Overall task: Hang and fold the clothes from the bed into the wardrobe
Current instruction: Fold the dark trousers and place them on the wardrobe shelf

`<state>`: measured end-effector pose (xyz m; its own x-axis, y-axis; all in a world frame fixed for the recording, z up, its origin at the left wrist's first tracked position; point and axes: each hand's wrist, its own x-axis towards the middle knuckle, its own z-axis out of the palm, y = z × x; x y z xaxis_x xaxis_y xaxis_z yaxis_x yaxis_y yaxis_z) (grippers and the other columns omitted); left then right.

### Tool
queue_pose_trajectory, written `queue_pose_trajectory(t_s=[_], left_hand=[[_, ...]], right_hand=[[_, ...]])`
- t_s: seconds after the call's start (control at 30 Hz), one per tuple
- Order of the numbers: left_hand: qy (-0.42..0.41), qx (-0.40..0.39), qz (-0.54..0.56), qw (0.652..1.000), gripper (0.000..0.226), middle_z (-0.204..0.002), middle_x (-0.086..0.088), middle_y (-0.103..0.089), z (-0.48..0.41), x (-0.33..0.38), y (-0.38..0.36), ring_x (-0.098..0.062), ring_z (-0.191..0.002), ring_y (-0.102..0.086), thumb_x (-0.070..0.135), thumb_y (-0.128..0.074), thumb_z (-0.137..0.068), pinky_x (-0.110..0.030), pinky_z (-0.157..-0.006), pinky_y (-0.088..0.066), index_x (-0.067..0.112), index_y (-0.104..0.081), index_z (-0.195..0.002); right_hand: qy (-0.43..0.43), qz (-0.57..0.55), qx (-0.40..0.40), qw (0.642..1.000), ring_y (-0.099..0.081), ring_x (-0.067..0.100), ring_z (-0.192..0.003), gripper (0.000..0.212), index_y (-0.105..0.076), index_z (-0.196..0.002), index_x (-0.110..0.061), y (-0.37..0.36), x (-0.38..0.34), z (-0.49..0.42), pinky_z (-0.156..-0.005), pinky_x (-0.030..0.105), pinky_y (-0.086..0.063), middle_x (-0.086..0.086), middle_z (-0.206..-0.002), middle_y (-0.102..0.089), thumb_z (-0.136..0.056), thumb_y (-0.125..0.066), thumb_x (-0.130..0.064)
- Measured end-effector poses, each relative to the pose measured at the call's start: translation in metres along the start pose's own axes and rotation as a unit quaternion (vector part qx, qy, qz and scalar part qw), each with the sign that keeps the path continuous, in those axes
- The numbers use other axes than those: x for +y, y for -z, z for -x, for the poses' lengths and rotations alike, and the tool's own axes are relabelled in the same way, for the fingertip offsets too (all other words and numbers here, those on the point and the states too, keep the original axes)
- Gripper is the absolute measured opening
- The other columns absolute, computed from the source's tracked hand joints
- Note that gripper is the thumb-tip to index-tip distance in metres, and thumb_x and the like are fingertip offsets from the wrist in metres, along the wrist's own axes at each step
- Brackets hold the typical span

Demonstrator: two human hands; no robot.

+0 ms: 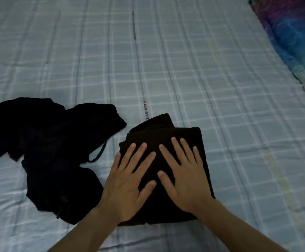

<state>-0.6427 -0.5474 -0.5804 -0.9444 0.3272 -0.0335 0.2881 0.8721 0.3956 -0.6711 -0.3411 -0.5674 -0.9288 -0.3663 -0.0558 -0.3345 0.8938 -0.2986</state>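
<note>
A folded black garment (166, 133) lies on the bed in front of me as a compact rectangle. My left hand (128, 180) presses flat on its left half, fingers spread and straight. Beside it, my right hand (184, 175) lies flat on the right half, fingers also spread. To the left, a rumpled black garment (53, 146) with a thin cord or strap loop sprawls unfolded on the sheet, apart from the folded piece. The wardrobe is out of view.
The bed is covered by a pale blue checked sheet (184, 60) with small wrinkles. A pillow (291, 37) in a blue, purple and teal print lies at the far right.
</note>
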Motion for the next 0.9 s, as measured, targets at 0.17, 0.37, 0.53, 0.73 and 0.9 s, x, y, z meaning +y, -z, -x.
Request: queue_pose_trajectory(t_s=[0.17, 0.37, 0.53, 0.73, 0.9], left_hand=[[-0.011, 0.011, 0.044, 0.999, 0.064, -0.168, 0.006, -0.004, -0.033, -0.02, -0.032, -0.023, -0.155, 0.001, 0.06, -0.029, -0.101, -0.06, -0.121, -0.01, 0.033, -0.019, -0.158], [-0.001, 0.002, 0.056, 0.998, 0.066, -0.168, 0.007, 0.001, -0.043, -0.028, -0.04, -0.02, -0.154, 0.009, 0.059, -0.03, -0.099, -0.063, -0.121, -0.009, 0.034, -0.016, -0.159], [-0.01, 0.002, 0.02, 1.0, 0.067, -0.167, 0.011, 0.008, -0.03, -0.02, -0.02, -0.015, -0.153, 0.015, 0.065, -0.021, -0.098, -0.058, -0.122, -0.001, 0.039, -0.007, -0.158], [0.004, -0.009, -0.062, 0.998, 0.068, -0.167, 0.007, 0.012, -0.002, -0.01, -0.001, -0.018, -0.153, 0.018, 0.066, -0.014, -0.098, -0.053, -0.124, 0.0, 0.038, 0.001, -0.158], [-0.118, 0.034, -0.111, 0.986, 0.086, -0.166, -0.013, -0.014, 0.043, 0.023, -0.009, -0.029, -0.154, -0.008, 0.069, -0.05, -0.086, -0.052, -0.121, -0.016, 0.024, -0.028, -0.157]], right_hand=[[0.017, -0.084, 0.031, 0.996, 0.003, 0.018, -0.153, 0.062, -0.012, -0.157, -0.037, -0.044, 0.033, -0.029, -0.123, 0.048, -0.002, -0.005, -0.167, -0.002, -0.101, -0.021, -0.061], [0.016, -0.092, 0.035, 0.995, 0.005, 0.015, -0.153, 0.062, -0.011, -0.157, -0.037, -0.054, 0.038, -0.04, -0.123, 0.049, -0.001, -0.004, -0.167, -0.002, -0.1, -0.022, -0.059], [0.009, -0.085, 0.054, 0.995, -0.001, 0.015, -0.153, 0.06, -0.024, -0.155, -0.033, -0.021, 0.022, -0.021, -0.123, 0.05, -0.008, 0.0, -0.165, -0.015, -0.1, -0.027, -0.057], [0.096, 0.017, 0.044, 0.994, -0.004, 0.028, -0.153, 0.099, -0.018, -0.157, -0.029, -0.022, 0.009, 0.066, -0.121, 0.054, -0.008, 0.006, -0.166, -0.009, -0.08, -0.054, -0.078], [0.039, 0.078, 0.005, 0.996, -0.007, 0.031, -0.153, 0.133, -0.002, -0.157, -0.029, -0.031, 0.018, 0.079, -0.119, 0.055, -0.022, 0.011, -0.165, -0.008, -0.057, -0.084, -0.059]])
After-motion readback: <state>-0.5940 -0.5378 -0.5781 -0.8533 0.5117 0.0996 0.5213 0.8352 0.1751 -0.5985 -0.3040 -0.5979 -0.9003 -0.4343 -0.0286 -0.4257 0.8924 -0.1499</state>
